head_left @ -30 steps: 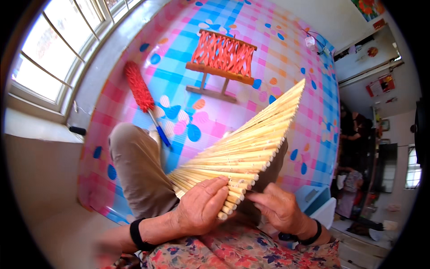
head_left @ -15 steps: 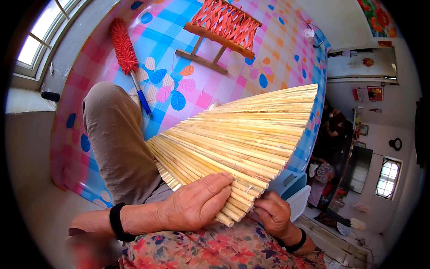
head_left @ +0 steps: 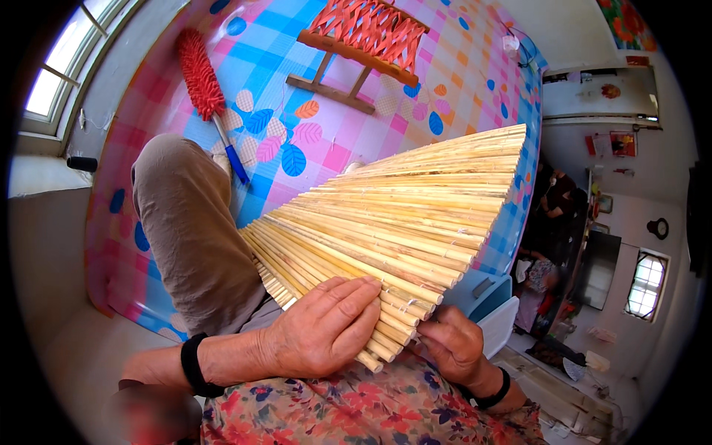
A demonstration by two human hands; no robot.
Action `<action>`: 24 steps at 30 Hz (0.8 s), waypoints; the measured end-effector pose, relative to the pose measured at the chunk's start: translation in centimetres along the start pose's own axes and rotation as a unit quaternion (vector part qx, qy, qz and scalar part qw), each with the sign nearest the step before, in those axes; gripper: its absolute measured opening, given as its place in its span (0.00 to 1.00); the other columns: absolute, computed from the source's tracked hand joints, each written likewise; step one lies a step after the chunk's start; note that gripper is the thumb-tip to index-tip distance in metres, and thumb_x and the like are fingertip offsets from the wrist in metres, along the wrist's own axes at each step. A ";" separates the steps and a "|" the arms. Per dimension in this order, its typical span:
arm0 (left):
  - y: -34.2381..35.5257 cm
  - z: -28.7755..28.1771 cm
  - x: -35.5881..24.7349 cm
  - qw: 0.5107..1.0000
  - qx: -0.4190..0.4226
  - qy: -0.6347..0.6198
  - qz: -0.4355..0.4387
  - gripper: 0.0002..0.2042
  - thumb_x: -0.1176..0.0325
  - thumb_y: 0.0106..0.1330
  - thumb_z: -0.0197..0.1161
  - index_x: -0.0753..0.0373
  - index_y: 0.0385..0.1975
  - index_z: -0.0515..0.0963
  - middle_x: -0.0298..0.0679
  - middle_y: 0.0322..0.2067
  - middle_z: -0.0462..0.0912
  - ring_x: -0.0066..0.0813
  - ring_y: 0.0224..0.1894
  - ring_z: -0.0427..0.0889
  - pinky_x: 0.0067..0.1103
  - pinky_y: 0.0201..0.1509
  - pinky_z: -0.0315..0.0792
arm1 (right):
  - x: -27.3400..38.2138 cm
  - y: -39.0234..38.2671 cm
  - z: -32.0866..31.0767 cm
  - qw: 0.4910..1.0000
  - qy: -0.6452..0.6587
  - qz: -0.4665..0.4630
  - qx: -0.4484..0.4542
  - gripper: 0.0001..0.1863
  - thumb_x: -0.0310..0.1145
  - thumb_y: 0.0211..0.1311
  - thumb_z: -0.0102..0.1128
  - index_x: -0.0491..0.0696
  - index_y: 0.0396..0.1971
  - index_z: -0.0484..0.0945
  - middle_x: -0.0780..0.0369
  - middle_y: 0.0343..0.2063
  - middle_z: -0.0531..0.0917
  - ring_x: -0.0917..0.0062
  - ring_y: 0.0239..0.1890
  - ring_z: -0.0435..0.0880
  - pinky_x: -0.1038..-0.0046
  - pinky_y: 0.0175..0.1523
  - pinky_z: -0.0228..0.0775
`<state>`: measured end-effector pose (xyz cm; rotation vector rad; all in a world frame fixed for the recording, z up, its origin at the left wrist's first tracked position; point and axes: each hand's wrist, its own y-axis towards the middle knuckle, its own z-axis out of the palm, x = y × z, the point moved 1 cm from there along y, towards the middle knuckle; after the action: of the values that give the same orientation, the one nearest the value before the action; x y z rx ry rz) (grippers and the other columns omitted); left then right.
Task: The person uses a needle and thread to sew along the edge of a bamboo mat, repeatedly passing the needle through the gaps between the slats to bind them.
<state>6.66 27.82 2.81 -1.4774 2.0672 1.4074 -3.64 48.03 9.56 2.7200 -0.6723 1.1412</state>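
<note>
A mat of pale yellow stalks (head_left: 386, 230), tied side by side with thin white thread, lies tilted across my lap and fans out toward the far right. My left hand (head_left: 326, 326) presses over its near end, fingers together on top of the stalks and gripping them. Close against the cut stalk ends at the near right corner is my right hand (head_left: 454, 345). Its thumb and fingers are pinched together beside the thread knots; whatever sits between them is too small to make out. Part of the mat's underside shows beside my bent leg (head_left: 182, 230).
A red fluffy duster (head_left: 200, 78) with a blue handle lies on the plaid, leaf-patterned sheet (head_left: 326, 152). Beyond the mat is a wooden stand with red woven straps (head_left: 367, 37). A blue bin (head_left: 482, 293) stands beside my right hand. People (head_left: 538, 278) are at the far right.
My right hand has shifted slightly up along the stalk ends, fingers still pinched. My left hand keeps its hold, and the mat lies nearly the same. The whole view has moved a little.
</note>
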 end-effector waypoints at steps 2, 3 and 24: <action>-0.1 -0.1 0.0 1.000 0.002 0.003 -0.002 0.17 0.72 0.49 0.56 0.77 0.38 0.73 0.58 0.43 0.76 0.48 0.46 0.79 0.34 0.47 0.75 | -0.3 0.3 -0.2 1.000 -0.006 -0.015 0.002 0.09 0.25 0.56 0.61 0.43 0.37 0.77 0.57 0.28 0.76 0.66 0.28 0.78 0.73 0.31 0.68; -0.1 -0.2 0.0 1.000 0.001 0.005 -0.005 0.17 0.72 0.49 0.56 0.77 0.38 0.73 0.58 0.44 0.75 0.48 0.46 0.79 0.34 0.48 0.75 | -0.4 0.4 -0.2 0.999 -0.014 -0.029 0.007 0.09 0.24 0.55 0.62 0.43 0.37 0.78 0.57 0.27 0.76 0.66 0.28 0.78 0.73 0.31 0.68; -0.3 -0.3 -0.2 0.999 0.014 0.030 -0.019 0.17 0.72 0.50 0.57 0.76 0.39 0.73 0.58 0.44 0.76 0.47 0.47 0.79 0.33 0.47 0.75 | -1.5 1.9 -0.3 0.993 -0.023 -0.112 -0.004 0.18 0.23 0.45 0.61 0.49 0.41 0.80 0.63 0.25 0.73 0.70 0.28 0.78 0.71 0.31 0.70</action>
<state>7.14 27.71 2.92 -1.5590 2.0731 1.3297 -5.58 46.98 8.55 2.7365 -0.3633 1.0245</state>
